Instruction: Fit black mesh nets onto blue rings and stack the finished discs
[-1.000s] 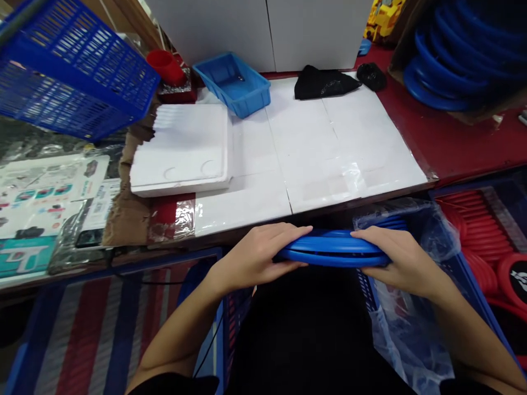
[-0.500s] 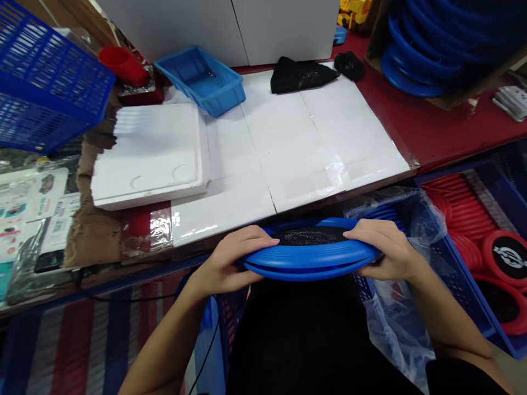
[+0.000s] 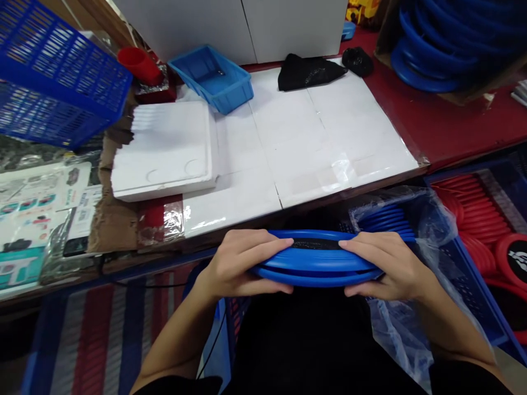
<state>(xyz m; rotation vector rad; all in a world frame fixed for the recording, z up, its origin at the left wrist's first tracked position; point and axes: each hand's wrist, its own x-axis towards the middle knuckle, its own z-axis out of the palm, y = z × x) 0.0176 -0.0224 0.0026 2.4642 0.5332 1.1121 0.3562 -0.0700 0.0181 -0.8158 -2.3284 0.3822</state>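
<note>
Both hands grip a blue plastic ring with black mesh (image 3: 315,263), held flat above my lap just below the table's front edge. My left hand (image 3: 241,263) wraps the ring's left side, thumb on top and fingers underneath. My right hand (image 3: 385,264) clamps its right side the same way. The ring looks like two blue rims pressed together, with a strip of black mesh showing between them on top.
A bag-lined blue crate of blue rings (image 3: 391,219) stands at my right, with a crate of red rings (image 3: 473,208) beyond. On the white table sheet (image 3: 329,137) lie a foam slab (image 3: 164,148), a blue tray (image 3: 212,77), black mesh pieces (image 3: 308,71) and a blue basket (image 3: 57,82).
The ring has tilted flatter, so less black mesh shows than half a second ago. Both hands keep their grip and have shifted slightly right and down in view.
</note>
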